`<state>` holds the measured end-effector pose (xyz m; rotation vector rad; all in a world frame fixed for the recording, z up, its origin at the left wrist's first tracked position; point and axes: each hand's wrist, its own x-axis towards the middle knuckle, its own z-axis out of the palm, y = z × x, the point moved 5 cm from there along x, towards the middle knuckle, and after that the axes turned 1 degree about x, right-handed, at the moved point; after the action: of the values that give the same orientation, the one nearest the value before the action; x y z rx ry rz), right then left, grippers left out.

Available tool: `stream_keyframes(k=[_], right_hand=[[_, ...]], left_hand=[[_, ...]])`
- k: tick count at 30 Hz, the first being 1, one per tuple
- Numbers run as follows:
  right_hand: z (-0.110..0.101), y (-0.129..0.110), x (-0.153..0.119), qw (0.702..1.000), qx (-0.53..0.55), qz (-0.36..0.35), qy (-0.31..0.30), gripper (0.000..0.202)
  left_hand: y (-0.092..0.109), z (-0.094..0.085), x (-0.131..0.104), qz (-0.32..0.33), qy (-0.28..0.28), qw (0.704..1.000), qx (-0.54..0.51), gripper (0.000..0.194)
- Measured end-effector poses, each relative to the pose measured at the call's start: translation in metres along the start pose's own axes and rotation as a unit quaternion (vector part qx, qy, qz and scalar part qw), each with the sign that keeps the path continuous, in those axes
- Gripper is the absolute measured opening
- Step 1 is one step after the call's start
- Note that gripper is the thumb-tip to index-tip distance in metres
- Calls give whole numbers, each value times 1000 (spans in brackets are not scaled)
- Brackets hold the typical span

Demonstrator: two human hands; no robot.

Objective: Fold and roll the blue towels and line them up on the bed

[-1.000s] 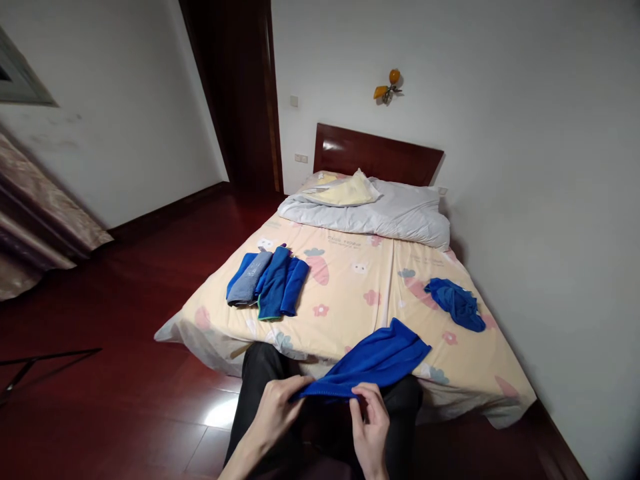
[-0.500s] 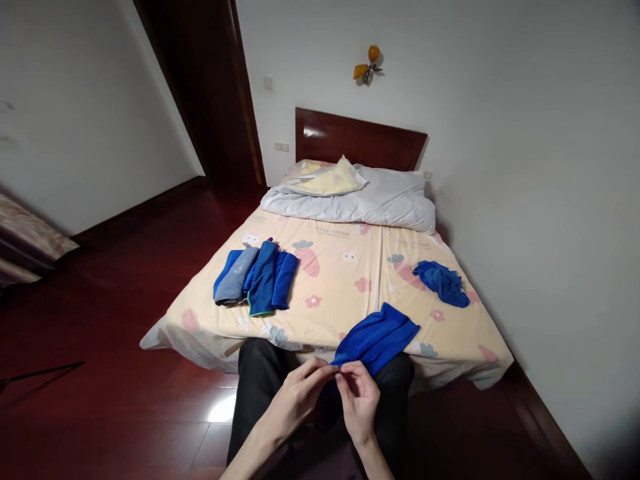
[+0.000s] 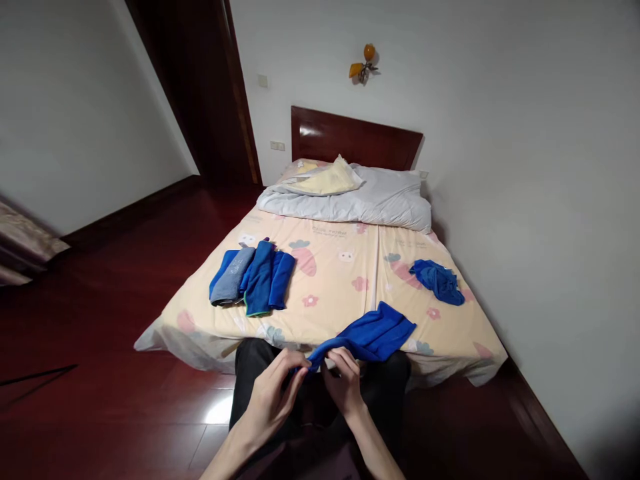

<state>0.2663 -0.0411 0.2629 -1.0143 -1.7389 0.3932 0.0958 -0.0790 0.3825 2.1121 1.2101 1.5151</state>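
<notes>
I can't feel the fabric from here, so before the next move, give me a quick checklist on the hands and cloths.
1. Left hand gripping the near end of the blue cloth: ok.
2. Right hand on the same cloth: ok for contact; firmness of grip, cannot tell.
3. Blue cloth spread flat: not ok; the near end is raised and bunched, while the far end lies on the bed.
4. Rolled cloths clear of the blue cloth: ok, they lie apart on the bed's left side.
5. Crumpled cloth clear of it: ok, apart on the right side.
6. Underside of the blue cloth: cannot tell, hidden.
</notes>
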Motion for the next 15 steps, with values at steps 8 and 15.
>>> stream_keyframes(k=[8, 15], right_hand=[[-27, 4, 8, 994, 29, 32, 97, 19], [-71, -38, 19, 984, 139, 55, -97, 16]], left_hand=[[-6, -27, 5, 11, -9, 998, 66, 12], [5, -65, 27, 92, -102, 986, 96, 16]])
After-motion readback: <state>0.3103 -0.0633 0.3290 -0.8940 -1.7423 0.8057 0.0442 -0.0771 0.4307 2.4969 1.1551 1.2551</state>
